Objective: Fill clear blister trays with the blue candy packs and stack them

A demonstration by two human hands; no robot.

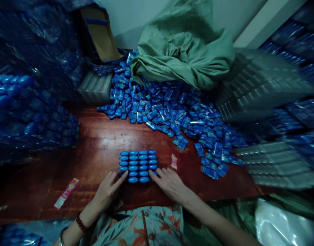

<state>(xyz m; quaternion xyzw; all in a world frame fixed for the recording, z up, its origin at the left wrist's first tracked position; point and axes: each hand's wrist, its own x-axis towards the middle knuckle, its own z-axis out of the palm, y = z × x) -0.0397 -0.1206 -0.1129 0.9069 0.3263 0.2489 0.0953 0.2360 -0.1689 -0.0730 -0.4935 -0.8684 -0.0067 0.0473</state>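
Observation:
Several glossy blue oval pieces (138, 163) stand in a compact block of rows and columns on the reddish-brown table (100, 136), close to my body. My left hand (109, 186) touches the block's left side near its front corner, thumb and fingers spread apart. At the right side, my right hand (169, 182) rests its fingertips against the pieces, its fingers also apart. Neither hand is closed round a piece. The fingertips partly cover the outer pieces of the front rows.
A heap of small blue packets (167, 109) spreads behind, under a green cloth sack (182, 51). Stacked blue packs (31, 112) rise at left, clear plastic trays (277, 164) at right. Pink strips (66, 193) and a pink scrap (174, 161) lie on the table.

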